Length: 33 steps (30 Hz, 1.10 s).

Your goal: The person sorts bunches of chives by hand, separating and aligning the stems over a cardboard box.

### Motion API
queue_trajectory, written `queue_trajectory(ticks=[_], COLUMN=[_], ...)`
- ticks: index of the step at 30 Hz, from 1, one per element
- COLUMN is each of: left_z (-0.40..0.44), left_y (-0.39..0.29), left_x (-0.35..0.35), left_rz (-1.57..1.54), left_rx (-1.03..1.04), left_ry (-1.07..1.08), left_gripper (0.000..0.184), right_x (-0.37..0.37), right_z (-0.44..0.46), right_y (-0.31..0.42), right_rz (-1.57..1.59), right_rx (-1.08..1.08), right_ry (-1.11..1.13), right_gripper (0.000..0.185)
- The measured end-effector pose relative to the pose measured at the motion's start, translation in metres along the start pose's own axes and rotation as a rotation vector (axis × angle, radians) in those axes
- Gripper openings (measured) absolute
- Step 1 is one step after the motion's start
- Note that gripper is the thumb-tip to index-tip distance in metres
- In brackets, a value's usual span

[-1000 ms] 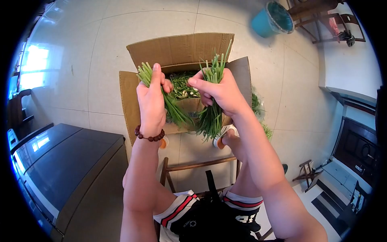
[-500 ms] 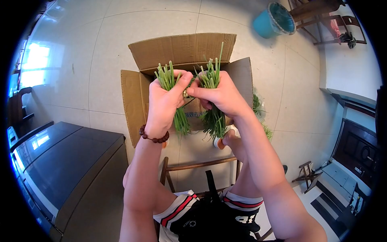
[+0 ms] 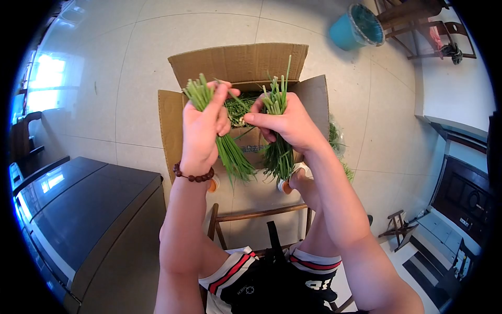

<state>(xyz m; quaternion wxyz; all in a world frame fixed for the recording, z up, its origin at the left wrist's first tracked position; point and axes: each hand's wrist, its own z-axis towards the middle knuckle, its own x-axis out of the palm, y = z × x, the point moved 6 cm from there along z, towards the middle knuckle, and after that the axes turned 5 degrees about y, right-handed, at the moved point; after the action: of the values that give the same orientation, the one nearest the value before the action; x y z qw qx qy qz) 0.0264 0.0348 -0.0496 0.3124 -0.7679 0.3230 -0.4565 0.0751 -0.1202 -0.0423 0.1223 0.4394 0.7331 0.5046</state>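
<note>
My left hand (image 3: 204, 123), with a beaded bracelet at the wrist, is closed around a bunch of green stalks (image 3: 234, 157); the cut ends stick out above the thumb and the leaves hang below. One loose stalk lies by its fingertips. My right hand (image 3: 285, 120) grips a second green bunch (image 3: 278, 157), cut ends up, leaves down. Both hands are over an open cardboard box (image 3: 238, 63). More green stalks and pale bits (image 3: 238, 107) lie inside the box, partly hidden by the hands.
A blue bucket with a plastic liner (image 3: 355, 29) stands at the upper right beside wooden furniture. A dark glossy cabinet (image 3: 89, 209) is at the left. Greens in a clear bag (image 3: 335, 137) lie right of the box. A small wooden stool (image 3: 399, 226) stands at the lower right.
My left hand moved right toward my right hand, then back left with its bunch, which now slants. A loose stalk now shows at its fingertips. My right hand has barely moved.
</note>
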Motion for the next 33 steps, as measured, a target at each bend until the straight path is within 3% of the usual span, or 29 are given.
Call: queue_trajectory(ticks=[18, 20, 24, 27, 29, 33], left_z=[0.000, -0.002, -0.002, -0.004, -0.004, -0.007], left_y=[-0.004, -0.013, -0.018, -0.016, -0.007, 0.000], left_x=[-0.008, -0.013, -0.020, -0.016, 0.001, 0.018], left_rz=[0.139, 0.294, 0.266, 0.339, 0.461, 0.358], left_rx=[0.018, 0.079, 0.134, 0.102, 0.062, 0.029], left_ry=[-0.030, -0.184, -0.284, -0.231, -0.080, 0.068], left_gripper=[0.017, 0.018, 0.020, 0.019, 0.019, 0.016], right_x=[-0.006, -0.009, -0.017, -0.019, -0.016, -0.006], right_z=[0.000, 0.000, -0.001, -0.001, -0.001, 0.001], right_y=[0.003, 0.003, 0.002, 0.000, 0.001, -0.005], right_rz=[0.074, 0.084, 0.118, 0.125, 0.097, 0.019], right_rx=[-0.071, -0.048, -0.028, -0.029, -0.028, -0.018], right_ry=[-0.040, -0.088, -0.148, -0.133, -0.105, -0.058], right_gripper=[0.021, 0.021, 0.020, 0.020, 0.019, 0.015])
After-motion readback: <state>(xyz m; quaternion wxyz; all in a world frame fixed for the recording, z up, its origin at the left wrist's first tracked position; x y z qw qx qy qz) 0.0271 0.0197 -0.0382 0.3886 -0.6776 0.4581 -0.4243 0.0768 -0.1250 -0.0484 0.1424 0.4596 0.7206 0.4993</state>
